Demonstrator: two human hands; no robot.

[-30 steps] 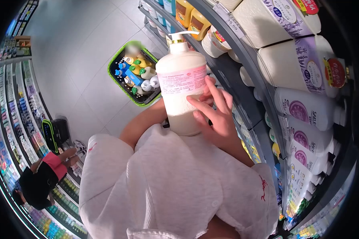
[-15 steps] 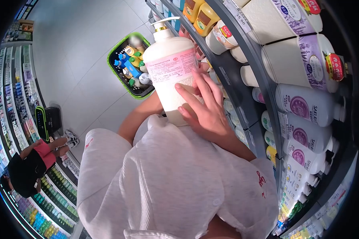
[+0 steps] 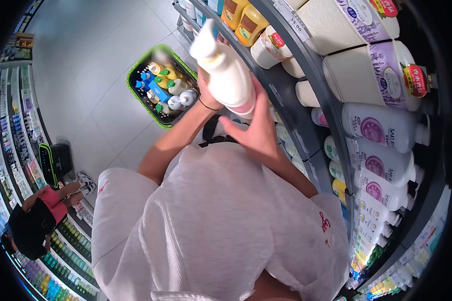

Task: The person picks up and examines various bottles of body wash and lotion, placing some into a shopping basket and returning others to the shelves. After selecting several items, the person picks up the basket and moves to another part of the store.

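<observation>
A white pump bottle (image 3: 231,83) with a pink label is tilted in front of me, its pump head toward the upper left. My left hand (image 3: 206,91) grips its left side, with part of the fingers hidden behind it. Against the lower right side rests my right hand (image 3: 260,126), its fingers running up along the bottle and its thumb held apart below the base. Beyond my left forearm, a black shopping basket with a green rim (image 3: 135,95) stands on the floor, holding several bottles and a blue box.
Shelves (image 3: 306,95) on the right carry large white bottles with purple labels (image 3: 366,75) and SAKURA bottles (image 3: 381,128). At the left, another person (image 3: 35,220) stands near a second basket (image 3: 55,163) and stocked shelves. Grey floor tiles (image 3: 95,75) lie between.
The bottle has tipped and turned, so its printed label now faces mostly away. My left hand has come into view beside it, and my right hand has moved from its front to its right side.
</observation>
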